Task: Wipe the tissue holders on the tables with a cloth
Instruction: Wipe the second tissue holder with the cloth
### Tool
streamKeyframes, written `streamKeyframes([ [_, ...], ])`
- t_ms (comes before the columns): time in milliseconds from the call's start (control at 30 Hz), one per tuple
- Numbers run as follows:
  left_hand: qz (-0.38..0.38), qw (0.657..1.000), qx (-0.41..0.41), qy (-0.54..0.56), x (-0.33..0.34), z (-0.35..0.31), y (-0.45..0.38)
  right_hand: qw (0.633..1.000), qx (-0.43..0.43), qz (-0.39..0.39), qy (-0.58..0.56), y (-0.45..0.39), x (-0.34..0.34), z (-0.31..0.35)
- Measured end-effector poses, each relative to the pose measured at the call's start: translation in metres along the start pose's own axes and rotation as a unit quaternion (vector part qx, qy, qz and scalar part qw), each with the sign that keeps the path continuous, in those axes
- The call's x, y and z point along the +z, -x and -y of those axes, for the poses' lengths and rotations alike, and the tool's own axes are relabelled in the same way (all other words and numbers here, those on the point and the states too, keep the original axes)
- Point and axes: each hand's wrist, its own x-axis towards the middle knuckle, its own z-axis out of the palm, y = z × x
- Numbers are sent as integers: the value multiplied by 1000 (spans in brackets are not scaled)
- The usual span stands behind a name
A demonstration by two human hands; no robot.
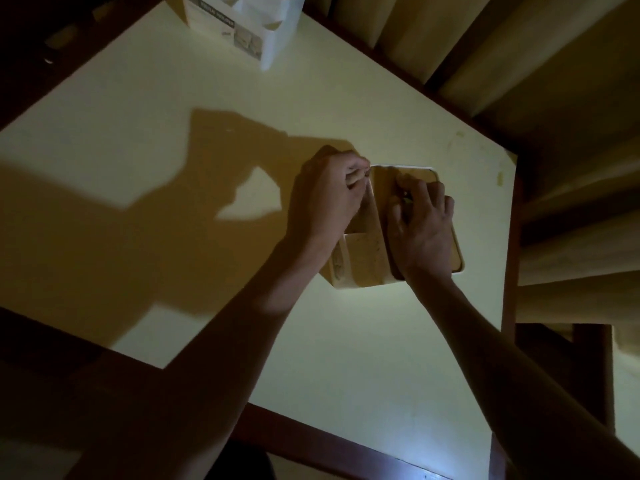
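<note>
Two bare hands work at one tissue holder (360, 258) that stands on the pale table (207, 98), toward its right edge. The left hand (325, 195) curls its fingers (356, 171) over the holder's far left rim and grips it, while the right hand (420, 226) lies on top of the right side with its fingers (405, 181) bent down into the opening; the light is too dim to tell whether a cloth sits under them, so what they are pressing or pinching cannot be made out. A second tissue holder (256, 32), white with a printed label, stands well apart at the far end of the same table. The near holder looks like a thin-walled box with a divider inside, so it is probably light and stiff and would likely slide or tip on the smooth top if pushed from one side only. Holding a rim or corner with one hand, as the left does, seems the sensible way to steady it while the other wipes the walls.
</note>
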Motion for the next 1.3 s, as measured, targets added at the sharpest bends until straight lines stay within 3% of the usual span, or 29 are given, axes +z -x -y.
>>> streamKeyframes([
  [133, 1, 999, -11, -31, 0, 5, -5, 1000, -5, -5, -9, 2, 0, 0],
  [233, 22, 1000, -15, 13, -6, 3, -1, 1000, -1, -3, -5, 2, -1, 0],
  [467, 170, 985, -24, 20, -30, 9, -2, 1000, -5, -9, -12, 0, -1, -1],
  [767, 88, 996, 4, -5, -7, 10, 1, 1000, 10, -1, -12, 2, 0, -1],
  [933, 159, 981, 60, 94, -21, 16, 21, 1000, 13, 1, -5, 2, -1, 1],
  [1067, 199, 967, 124, 100, -23, 23, 28, 1000, 6, -7, -1, 1, 1, -1],
  [1300, 66, 988, 119, 70, 0, 25, 11, 997, 12, 5, -70, 0, -2, -11],
])
